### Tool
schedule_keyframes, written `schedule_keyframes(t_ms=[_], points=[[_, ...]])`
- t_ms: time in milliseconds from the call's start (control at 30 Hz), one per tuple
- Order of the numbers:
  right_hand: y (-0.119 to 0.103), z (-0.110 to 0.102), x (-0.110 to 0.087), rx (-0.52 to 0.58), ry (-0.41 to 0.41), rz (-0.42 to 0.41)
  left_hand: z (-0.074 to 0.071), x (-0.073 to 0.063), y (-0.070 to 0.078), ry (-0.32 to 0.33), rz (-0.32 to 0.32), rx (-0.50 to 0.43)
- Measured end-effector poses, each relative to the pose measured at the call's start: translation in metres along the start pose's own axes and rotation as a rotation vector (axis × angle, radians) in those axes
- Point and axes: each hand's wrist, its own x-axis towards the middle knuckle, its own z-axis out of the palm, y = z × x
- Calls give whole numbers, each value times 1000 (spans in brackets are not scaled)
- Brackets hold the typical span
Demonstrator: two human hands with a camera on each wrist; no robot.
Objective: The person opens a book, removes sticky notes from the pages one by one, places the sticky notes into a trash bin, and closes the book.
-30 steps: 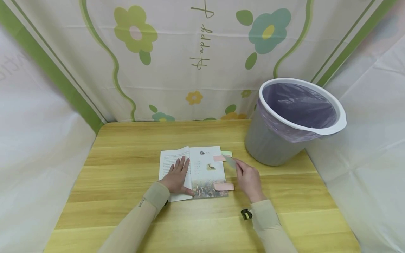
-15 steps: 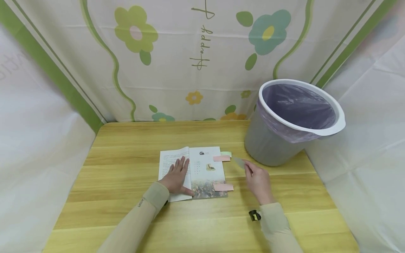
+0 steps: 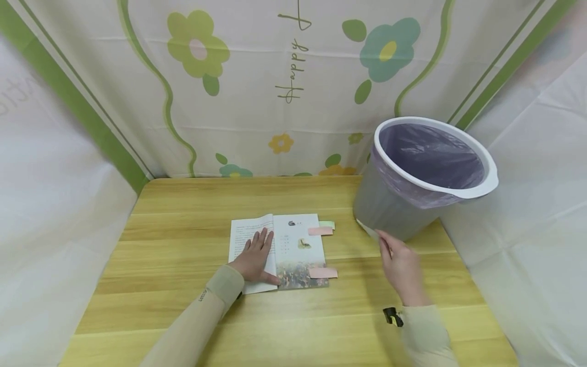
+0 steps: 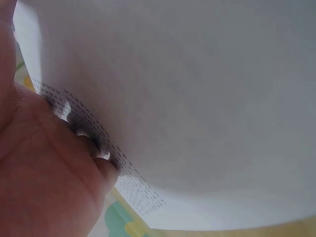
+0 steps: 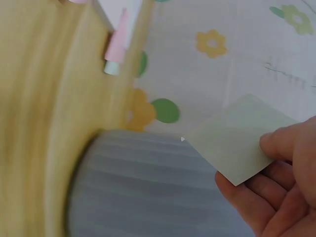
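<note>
An open book (image 3: 300, 252) lies on the table, text on its left page and small pictures on its right page. My left hand (image 3: 255, 259) rests spread over the left page and the fold. In the left wrist view, a page (image 4: 197, 98) curves up beside that hand. Two pink sticky tabs, an upper one (image 3: 320, 231) and a lower one (image 3: 323, 273), stick out past the right page, with a pale green tab (image 3: 328, 224) at the top. Between thumb and fingers, my right hand (image 3: 403, 267) pinches a pale green sticky note (image 5: 239, 140) in front of the bin.
A grey waste bin (image 3: 385, 206) with a white rim and a purple liner stands at the table's back right. Behind the wooden table (image 3: 183, 199) hangs a flowered curtain (image 3: 257, 76). White cloth also hangs at both sides.
My right hand has carried the pale green sticky note rightward, away from the book's edge to the front of the bin. The left hand stays on the book.
</note>
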Motion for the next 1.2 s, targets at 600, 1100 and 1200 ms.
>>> schedule_keyframes(t_ms=[600,1100,1200], points=[[-35,-111,58,-109,386,-198,-3,-3,2,-1,-3,-6],[-5,-166,123,-309,350,-278,2,-2,-2,27,13,-7],[-1,-170,132,-338,295,-323,1,-2,-1,21,11,-7]])
